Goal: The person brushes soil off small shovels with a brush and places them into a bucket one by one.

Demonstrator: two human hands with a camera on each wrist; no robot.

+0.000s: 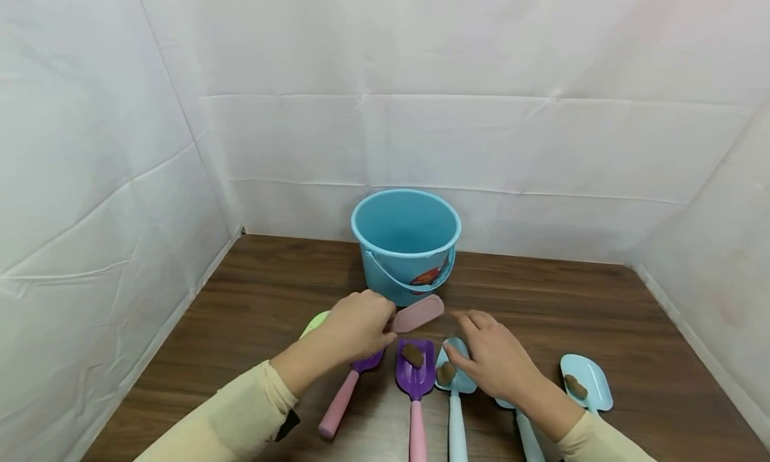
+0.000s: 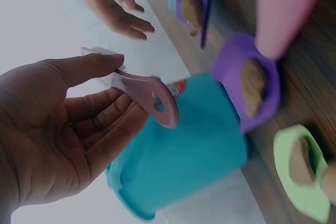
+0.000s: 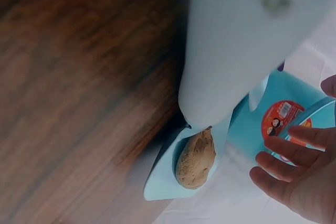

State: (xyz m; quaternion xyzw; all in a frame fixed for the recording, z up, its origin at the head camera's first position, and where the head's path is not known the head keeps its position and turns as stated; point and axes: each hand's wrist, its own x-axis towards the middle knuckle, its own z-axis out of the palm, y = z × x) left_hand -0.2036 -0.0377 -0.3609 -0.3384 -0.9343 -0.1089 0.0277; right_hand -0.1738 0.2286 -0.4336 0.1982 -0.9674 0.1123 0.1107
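Note:
My left hand [image 1: 355, 325] pinches a pink tool [image 1: 419, 313] in front of the bucket. It has a flat oblong head, and in the left wrist view its pink handle [image 2: 157, 103] ends in a hole, held between thumb and fingers. My right hand [image 1: 496, 355] hovers with loosely spread fingers, holding nothing, beside a light blue shovel [image 1: 458, 385] bearing a brown lump [image 1: 446, 374]. Between the hands lies a purple shovel [image 1: 415, 382] with a pink handle and another brown lump [image 1: 412, 356]. The left forearm partly hides a second purple shovel [image 1: 367, 362] and a green one [image 1: 315, 323].
A blue bucket [image 1: 406, 275] with its handle hanging down in front stands at the back of the wooden table [image 1: 289, 275]. To the right lie a light blue shovel [image 1: 592, 375] with a brown lump and another partly under the right forearm. White cloth [image 1: 421, 141] surrounds the table.

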